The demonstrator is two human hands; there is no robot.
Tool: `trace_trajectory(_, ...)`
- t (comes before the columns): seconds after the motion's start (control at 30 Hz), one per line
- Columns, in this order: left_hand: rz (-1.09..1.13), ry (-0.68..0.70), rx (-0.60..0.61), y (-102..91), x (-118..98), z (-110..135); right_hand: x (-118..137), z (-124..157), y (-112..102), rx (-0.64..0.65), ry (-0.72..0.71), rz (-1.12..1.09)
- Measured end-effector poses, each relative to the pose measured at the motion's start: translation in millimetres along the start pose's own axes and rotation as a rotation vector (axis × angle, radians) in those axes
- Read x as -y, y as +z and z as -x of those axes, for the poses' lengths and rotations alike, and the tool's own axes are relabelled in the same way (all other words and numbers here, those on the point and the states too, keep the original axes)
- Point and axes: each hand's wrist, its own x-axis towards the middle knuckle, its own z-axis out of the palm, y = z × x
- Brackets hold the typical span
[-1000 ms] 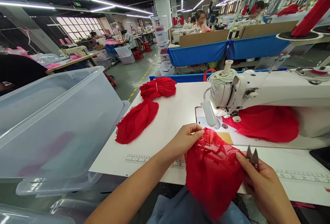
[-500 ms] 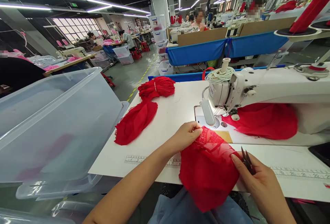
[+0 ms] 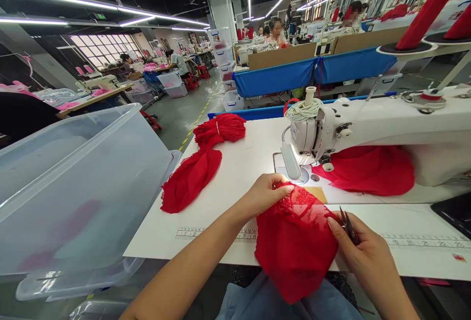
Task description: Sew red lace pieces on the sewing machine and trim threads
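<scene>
Between my two hands a red lace-edged fabric piece (image 3: pixel 296 246) hangs over the table's front edge, its lace part uppermost. My left hand (image 3: pixel 270 192) pinches the lace at its upper left corner, just in front of the needle area. At the right edge of the cloth, my right hand (image 3: pixel 358 241) grips it between thumb and finger. Small dark thread snips (image 3: pixel 348 226) are also tucked in that right hand, blades pointing up. The white sewing machine (image 3: pixel 353 123) stands behind, with another red fabric piece (image 3: pixel 371 168) lying under its arm.
A tied bundle of red fabric (image 3: pixel 221 129) and a loose red piece (image 3: pixel 191 180) lie on the left of the white table (image 3: pixel 147 234). Clear plastic bins (image 3: pixel 84 187) stand beside it. A dark flat object (image 3: pixel 454 212) rests at the right edge.
The view has shifted slightly, moving the machine and table a little leftward. Both hands keep hold of the red fabric, with almost no other motion.
</scene>
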Motion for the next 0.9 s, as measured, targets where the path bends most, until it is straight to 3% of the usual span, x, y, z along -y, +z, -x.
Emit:
trace_trajectory(0.33,-0.038,-0.014,-0.021,1.3,-2,0,2,-2,1,-0.018,-0.038,0.019)
trace_trajectory(0.63,0.032,0.018,-0.042,2.7,-1,1,11,-1,5,-0.117,-0.002,0.021)
trace_trajectory(0.73,0.015,0.071,-0.105,4.2,1,2,15,1,8,-0.187,0.028,-0.012)
trace_trajectory(0.9,-0.117,0.195,-0.242,6.1,7,8,17,2,9,-0.179,0.030,-0.026)
